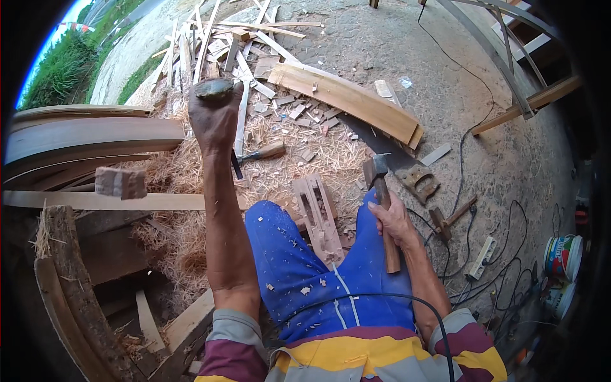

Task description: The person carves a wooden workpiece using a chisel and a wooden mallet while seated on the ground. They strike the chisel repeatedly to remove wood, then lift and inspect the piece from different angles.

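Note:
My left hand (216, 121), raised with its fingers closed, grips what looks like a chisel. Its round, dark, worn handle end (214, 90) tops the fist, and a dark flat blade (237, 167) shows beside my wrist. In my right hand (398, 223), over my right thigh, is a hammer (390, 245) held by its wooden handle, metal head upward. Between my knees rests a wooden block (324, 232) with long slots cut in it; neither hand touches it. A wooden-handled tool (272, 150) lies on the shavings beyond it.
Curved boards (95, 137) and a small reddish block (121, 183) are at left. Ahead lie scrap sticks and a wide plank (350, 102). At right are a handsaw (418, 183), another hammer (455, 218), cables, a power strip (482, 258) and buckets (563, 258).

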Demonstrator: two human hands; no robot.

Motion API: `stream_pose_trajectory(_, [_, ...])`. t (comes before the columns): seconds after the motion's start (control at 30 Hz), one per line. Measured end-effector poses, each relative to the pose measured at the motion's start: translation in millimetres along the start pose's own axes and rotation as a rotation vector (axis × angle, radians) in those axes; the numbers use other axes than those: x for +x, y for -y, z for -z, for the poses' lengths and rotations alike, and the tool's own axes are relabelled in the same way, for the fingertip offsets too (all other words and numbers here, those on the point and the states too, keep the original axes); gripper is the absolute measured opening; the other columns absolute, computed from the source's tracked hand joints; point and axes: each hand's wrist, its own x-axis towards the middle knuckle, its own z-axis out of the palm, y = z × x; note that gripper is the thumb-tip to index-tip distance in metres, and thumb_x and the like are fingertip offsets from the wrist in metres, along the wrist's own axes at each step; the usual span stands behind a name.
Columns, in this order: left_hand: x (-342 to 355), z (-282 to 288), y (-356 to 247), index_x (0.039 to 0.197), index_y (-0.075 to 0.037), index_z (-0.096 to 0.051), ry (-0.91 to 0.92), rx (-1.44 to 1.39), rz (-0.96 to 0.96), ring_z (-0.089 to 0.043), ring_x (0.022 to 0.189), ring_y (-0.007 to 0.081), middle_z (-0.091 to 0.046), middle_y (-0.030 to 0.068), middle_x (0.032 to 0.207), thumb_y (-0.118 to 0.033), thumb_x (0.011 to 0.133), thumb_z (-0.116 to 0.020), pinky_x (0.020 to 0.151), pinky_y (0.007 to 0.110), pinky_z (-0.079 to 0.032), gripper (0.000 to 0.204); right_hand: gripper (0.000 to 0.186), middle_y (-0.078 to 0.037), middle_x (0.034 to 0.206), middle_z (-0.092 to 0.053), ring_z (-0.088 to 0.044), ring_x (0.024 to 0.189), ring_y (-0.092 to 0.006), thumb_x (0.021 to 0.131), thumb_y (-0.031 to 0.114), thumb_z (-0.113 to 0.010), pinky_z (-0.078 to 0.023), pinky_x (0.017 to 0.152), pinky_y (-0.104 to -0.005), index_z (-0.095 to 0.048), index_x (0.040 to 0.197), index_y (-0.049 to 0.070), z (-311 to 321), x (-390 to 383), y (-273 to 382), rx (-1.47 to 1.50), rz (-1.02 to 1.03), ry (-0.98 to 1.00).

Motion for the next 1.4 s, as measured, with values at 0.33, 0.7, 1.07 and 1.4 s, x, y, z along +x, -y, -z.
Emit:
stream_pose_trajectory(0.33, [-196.2, -8.9, -32.2, 0.096, 0.0, -0.06, -0.025, -0.363, 0.246, -0.059, 0.058, 0.0099, -0.065, 0.0024, 0.073, -0.012, 0.082, -0.085, 0.053, 0.025, -0.049, 0.032, 0.038, 0.0, 0.073, -0.054, -0.056, 0.051, -0.0091, 0.09, 0.019, -0.074, -0.047, 0.043, -0.0266, -0.049, 0.114, 0.006, -5.3, -46.0, 40.6, -0.007, -0.087, 0.333])
stream_pose_trajectory(0.7, [-213.2, -13.7, -24.3, 0.081, -0.002, -0.062, 0.006, -0.36, 0.316, -0.059, 0.053, 0.0081, -0.063, 0.0002, 0.065, -0.006, 0.085, -0.08, 0.05, 0.024, -0.047, 0.019, 0.043, 0.0, 0.069, -0.054, -0.054, 0.049, -0.0085, 0.09, 0.021, -0.074, -0.047, 0.042, -0.0264, -0.049, 0.12, 0.003, -21.5, -65.7, 36.3, -0.006, 0.005, 0.276])
stream_pose_trajectory(1.07, [-223.8, -30.1, -22.9, 0.07, -0.008, -0.061, 0.024, 0.082, -0.184, -0.057, 0.049, 0.0165, -0.06, 0.0032, 0.061, -0.006, 0.084, -0.075, 0.046, 0.029, -0.044, 0.019, 0.051, -0.001, 0.078, -0.054, -0.055, 0.052, -0.0106, 0.087, 0.019, -0.075, -0.048, 0.045, -0.0275, -0.047, 0.126, 0.004, -28.2, -85.8, 37.7, 0.082, 0.105, 0.308])
stream_pose_trajectory(1.4, [-279.1, -16.5, -25.8, 0.071, -0.008, -0.064, 0.163, 0.521, -0.353, -0.06, 0.06, 0.0296, -0.059, 0.0088, 0.067, -0.016, 0.082, -0.079, 0.052, 0.04, -0.047, 0.02, 0.06, -0.014, 0.098, -0.065, -0.067, 0.078, -0.0195, 0.085, 0.018, -0.079, -0.054, 0.071, -0.0331, -0.046, 0.132, 0.0, -25.5, -156.0, 174.9, -0.473, 1.117, -0.042])
